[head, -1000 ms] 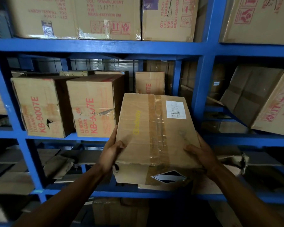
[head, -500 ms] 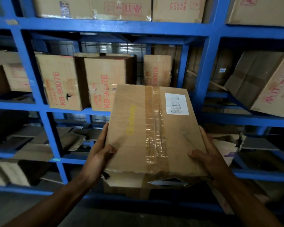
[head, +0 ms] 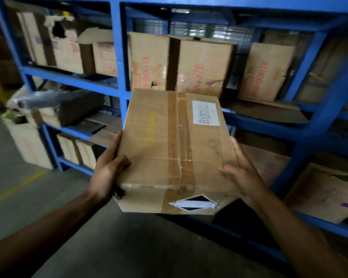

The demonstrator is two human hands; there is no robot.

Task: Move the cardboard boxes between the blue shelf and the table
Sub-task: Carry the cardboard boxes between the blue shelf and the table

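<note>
The cardboard box (head: 175, 149) is held in the air at the middle of the view, in front of the blue shelf (head: 116, 57) and clear of its boards. The left hand (head: 107, 173) grips it at its 8 o'clock edge, fingers (head: 117, 141) flat along the side wall and thumb curled over the top. The right hand (head: 245, 177) grips it at 4 o'clock the same way, thumb on top and fingers (head: 237, 149) along the right wall.

A strip of brown tape (head: 181, 137) runs down the top from 12 to 6 o'clock. A white label (head: 205, 112) sits at 1 o'clock on the top, and a black-and-white diamond sticker (head: 193, 203) at 6 o'clock on the crumpled near face.

At 12 o'clock beyond the box, three cartons with red print (head: 205, 65) stand on a shelf board. At 10 o'clock a torn carton (head: 54, 43) stands in the next bay. The grey floor (head: 129, 247) lies at 6 o'clock, with a yellow line (head: 18, 187) at 9 o'clock.
</note>
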